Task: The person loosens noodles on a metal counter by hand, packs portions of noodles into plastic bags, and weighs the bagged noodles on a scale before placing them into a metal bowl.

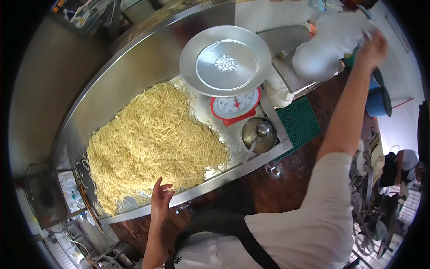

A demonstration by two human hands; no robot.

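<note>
My left hand (161, 197), fingers spread, empty, touches the near edge of the noodle heap (152, 143) on the bench (134, 71); strands could slide off. Right hand (371, 47) reaches far right toward plastic bags (322, 49); grip unclear.

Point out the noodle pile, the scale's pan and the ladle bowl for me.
noodle pile (152, 143), head view, middle of the heap.
scale's pan (226, 60), head view, centre of the round pan.
ladle bowl (259, 134), head view, inside near the ladle's cup.
</note>
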